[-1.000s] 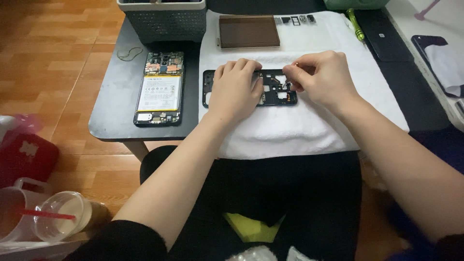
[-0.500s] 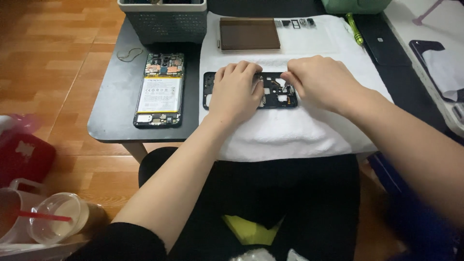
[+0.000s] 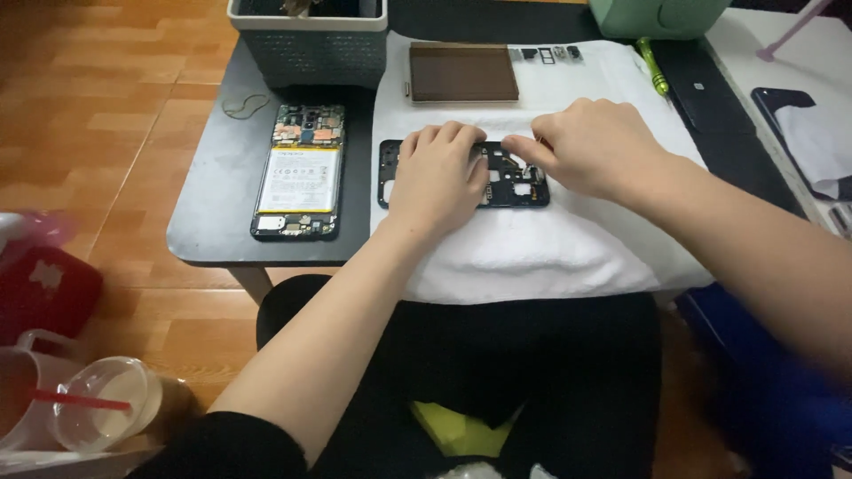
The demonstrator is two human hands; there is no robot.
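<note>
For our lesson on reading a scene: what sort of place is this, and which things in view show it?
Probably a home phone-repair spot: an opened phone with its white battery exposed, a black plastic phone frame worked on by both hands over a white towel, and a green-handled screwdriver.

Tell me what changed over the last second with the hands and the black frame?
Little: the right hand shifted slightly, its fingertips staying pinched over the black phone frame. The left hand stayed pressed flat on the frame. The opened phone and brown panel have not moved.
</note>
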